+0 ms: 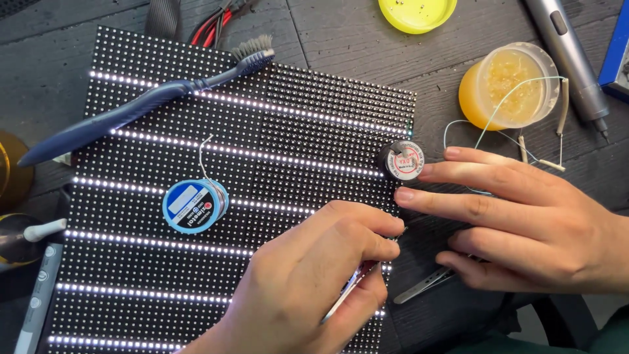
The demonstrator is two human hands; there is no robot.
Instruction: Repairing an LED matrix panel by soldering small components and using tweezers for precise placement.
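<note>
While the dark wooden tabletop (367,39) carries everything, one large LED panel (196,216) covers most of its left and middle part; seven lit rows of dots cross the panel, and its right edge ends just under the hands. One blue toothbrush (144,105) lies slanted over the panel's upper left corner, bristles up at the top edge. Two hands work at the panel's right edge. On the left hand (308,282) the fingers are closed narrowly around one thin metal tool (350,285), tip at the panel's edge. On the right hand (524,216) the fingers lie stretched and flat, near one another, holding nothing; its fingertips touch the panel's edge and one small black spool (401,160) standing there. One pair of tweezers (426,285) lies under this hand on the tabletop. Two round tubs stand near the far edge: one orange tub (508,85), open, and one yellow lid (417,13), partly cut off. One grey pen-shaped tool (570,52) lies just beside the orange tub. One blue solder reel (195,205) rests on the panel, well apart from the hands, with bare panel all around it.
</note>
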